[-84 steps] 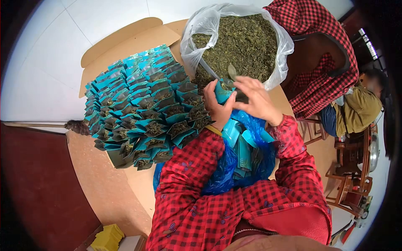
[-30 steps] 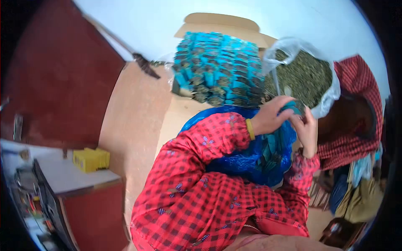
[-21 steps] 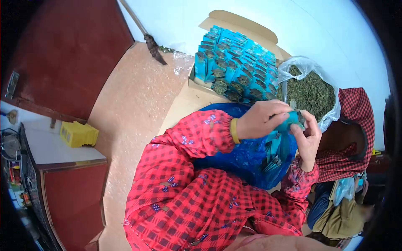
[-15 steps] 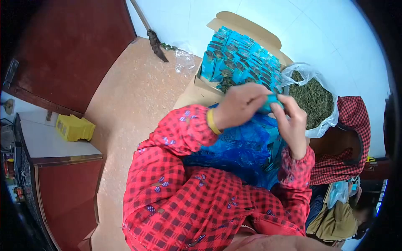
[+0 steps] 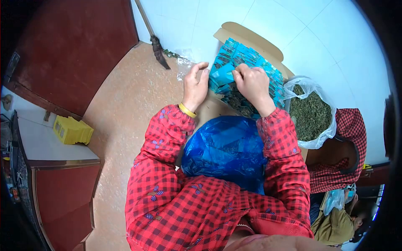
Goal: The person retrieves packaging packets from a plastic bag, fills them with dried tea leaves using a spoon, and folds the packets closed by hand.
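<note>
My right hand (image 5: 252, 83) is closed, its thumb and forefinger pinching the corner of a teal packet (image 5: 222, 75). That packet lies over a cardboard box (image 5: 252, 37) filled with rows of similar teal packets (image 5: 268, 77), their ends showing dark contents. My left hand (image 5: 196, 85), with a yellow band at the wrist, is open beside the box's left edge, thumb and forefinger apart and nothing in it. Below both hands a blue plastic bag (image 5: 226, 146) spreads over my lap. Some packets are hidden behind my right hand.
A clear plastic bag of dried green leaves (image 5: 310, 113) stands right of the box, near a chair with a red checked cover (image 5: 351, 125). A broom (image 5: 157, 48) leans at the wall. On the left is a yellow plastic stool (image 5: 72, 129); another person (image 5: 341, 221) sits at lower right.
Both hands were together on a teal packet over the blue bag. My left hand has let go and moved left; my right hand has moved up and left over the box.
</note>
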Action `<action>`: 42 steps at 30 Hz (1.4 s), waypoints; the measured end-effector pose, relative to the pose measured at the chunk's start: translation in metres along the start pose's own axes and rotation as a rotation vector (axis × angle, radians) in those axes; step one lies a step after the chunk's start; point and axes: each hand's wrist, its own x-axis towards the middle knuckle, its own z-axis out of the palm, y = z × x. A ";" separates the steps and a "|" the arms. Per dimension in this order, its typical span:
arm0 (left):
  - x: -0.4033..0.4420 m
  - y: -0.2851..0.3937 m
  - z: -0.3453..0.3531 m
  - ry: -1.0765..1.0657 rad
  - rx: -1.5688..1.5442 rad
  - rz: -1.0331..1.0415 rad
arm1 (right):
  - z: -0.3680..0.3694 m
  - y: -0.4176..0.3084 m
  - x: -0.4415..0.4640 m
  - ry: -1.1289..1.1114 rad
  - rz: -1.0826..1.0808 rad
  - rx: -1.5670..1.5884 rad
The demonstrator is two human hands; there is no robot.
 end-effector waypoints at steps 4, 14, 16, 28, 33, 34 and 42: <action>-0.015 -0.024 0.006 -0.102 0.328 0.136 | 0.034 0.002 -0.005 -0.173 0.096 -0.060; -0.022 -0.048 0.021 -0.162 0.579 0.096 | -0.044 0.020 -0.026 -0.232 0.187 0.197; -0.024 -0.053 0.020 -0.138 0.515 0.042 | -0.080 0.036 -0.043 -0.250 0.241 0.202; -0.063 0.096 0.084 -0.674 -0.182 0.105 | -0.221 0.079 -0.289 -0.402 1.119 0.379; -0.108 0.113 0.157 -1.186 -0.236 0.079 | -0.216 0.013 -0.295 -0.224 0.816 0.054; -0.120 0.109 0.170 -1.204 -0.231 0.083 | -0.212 0.002 -0.293 -0.254 0.807 0.054; -0.152 0.084 0.210 -1.438 -0.180 -0.046 | -0.216 -0.003 -0.326 -0.363 0.950 0.444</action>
